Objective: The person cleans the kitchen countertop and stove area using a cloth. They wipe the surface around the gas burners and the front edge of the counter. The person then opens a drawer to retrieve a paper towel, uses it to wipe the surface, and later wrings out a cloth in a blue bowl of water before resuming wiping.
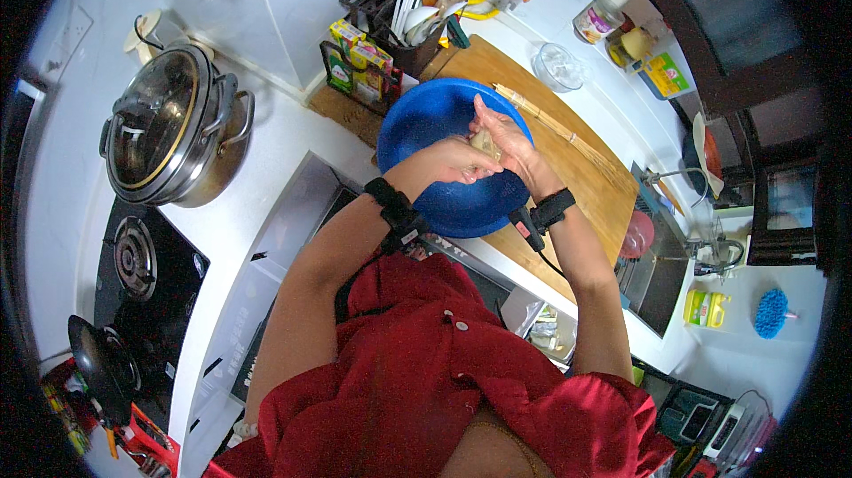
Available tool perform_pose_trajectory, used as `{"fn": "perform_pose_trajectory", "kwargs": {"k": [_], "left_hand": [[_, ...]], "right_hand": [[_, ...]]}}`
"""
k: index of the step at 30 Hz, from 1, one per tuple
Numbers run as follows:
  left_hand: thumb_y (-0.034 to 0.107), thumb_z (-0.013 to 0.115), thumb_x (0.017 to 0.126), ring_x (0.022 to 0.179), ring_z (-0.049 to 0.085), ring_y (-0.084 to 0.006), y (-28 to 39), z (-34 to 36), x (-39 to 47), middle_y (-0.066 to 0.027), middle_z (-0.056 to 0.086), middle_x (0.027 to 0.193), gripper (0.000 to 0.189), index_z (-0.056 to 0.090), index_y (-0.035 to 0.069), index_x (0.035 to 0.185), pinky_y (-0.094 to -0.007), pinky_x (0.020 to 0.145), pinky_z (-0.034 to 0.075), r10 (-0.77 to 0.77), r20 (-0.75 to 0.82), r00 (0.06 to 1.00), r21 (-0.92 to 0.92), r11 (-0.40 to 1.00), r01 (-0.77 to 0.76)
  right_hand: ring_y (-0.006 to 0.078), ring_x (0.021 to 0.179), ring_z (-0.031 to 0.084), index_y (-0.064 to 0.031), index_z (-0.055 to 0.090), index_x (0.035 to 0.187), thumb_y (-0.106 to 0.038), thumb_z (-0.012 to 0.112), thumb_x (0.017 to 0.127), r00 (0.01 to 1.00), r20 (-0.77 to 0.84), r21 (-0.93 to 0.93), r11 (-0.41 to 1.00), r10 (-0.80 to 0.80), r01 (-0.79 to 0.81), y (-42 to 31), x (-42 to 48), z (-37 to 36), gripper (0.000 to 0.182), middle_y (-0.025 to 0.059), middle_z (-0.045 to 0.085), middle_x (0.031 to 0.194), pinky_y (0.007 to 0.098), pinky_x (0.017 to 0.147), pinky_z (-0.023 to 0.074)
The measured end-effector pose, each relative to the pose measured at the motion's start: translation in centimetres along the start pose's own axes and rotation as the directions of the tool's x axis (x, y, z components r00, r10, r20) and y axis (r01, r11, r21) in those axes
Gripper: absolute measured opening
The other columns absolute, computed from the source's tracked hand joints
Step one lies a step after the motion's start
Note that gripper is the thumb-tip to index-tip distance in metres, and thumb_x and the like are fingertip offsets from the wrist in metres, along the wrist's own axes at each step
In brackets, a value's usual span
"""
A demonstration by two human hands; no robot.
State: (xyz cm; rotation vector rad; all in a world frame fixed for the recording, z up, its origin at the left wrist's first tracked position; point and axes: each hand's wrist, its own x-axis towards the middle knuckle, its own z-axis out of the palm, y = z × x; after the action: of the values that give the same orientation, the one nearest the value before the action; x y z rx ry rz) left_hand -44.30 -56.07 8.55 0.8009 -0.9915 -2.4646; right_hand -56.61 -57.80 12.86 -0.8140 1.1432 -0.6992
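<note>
Both my hands are together over a large blue plastic basin [432, 105], which stands partly on a wooden board [572, 212]. A small pale, yellowish lump [486, 144], perhaps dough, lies between them. My left hand [462, 160] has its fingers curled round the lump's lower side. My right hand [502, 132] holds it from the other side, its thumb pointing up. The part of the basin's inside that shows holds nothing that I can make out; my hands and forearms hide the rest. Each wrist wears a black strap with a small device.
Bundled bamboo sticks [566, 135] lie on the board behind the basin, near a glass bowl [558, 68]. A utensil holder [409, 52] and seasoning packets [363, 62] stand beyond. A lidded steel pot [176, 125] is at left, above the gas hob [136, 258]; the sink [655, 265] is at right.
</note>
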Motion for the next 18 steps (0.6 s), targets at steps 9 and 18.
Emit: {"fn": "perform_pose_trajectory", "kwargs": {"k": [9, 18], "left_hand": [[0.009, 0.065, 0.066, 0.034, 0.039, -0.0091, -0.5, 1.8, 0.2, -0.0049, 0.046, 0.049, 0.017, 0.05, 0.005, 0.061, -0.0251, 0.027, 0.023, 0.121, -0.346, 0.93, 0.132, 0.988, -0.08], [0.025, 0.063, 0.068, 0.093, 0.054, -0.0336, -0.9, 2.4, 1.3, -0.0229, 0.057, 0.095, 0.034, 0.059, -0.003, 0.087, -0.0398, 0.081, 0.042, 0.407, -0.435, 0.804, 0.833, 0.521, 0.187]], "right_hand": [[0.0119, 0.052, 0.044, -0.0085, 0.048, 0.067, -0.043, 0.054, 0.08, 0.976, -0.195, -0.066, 0.994, -0.099, 0.088, 0.5, 0.6, 1.0, 0.037, 0.002, 0.047, 0.062, 0.0236, 0.05, 0.0391], [0.0131, 0.049, 0.041, -0.0044, 0.048, 0.066, -0.038, 0.049, 0.085, 0.93, -0.328, -0.17, 0.979, -0.166, 0.115, 1.4, 1.4, 0.8, 0.039, 0.0032, 0.046, 0.058, 0.0263, 0.047, 0.0365]]}}
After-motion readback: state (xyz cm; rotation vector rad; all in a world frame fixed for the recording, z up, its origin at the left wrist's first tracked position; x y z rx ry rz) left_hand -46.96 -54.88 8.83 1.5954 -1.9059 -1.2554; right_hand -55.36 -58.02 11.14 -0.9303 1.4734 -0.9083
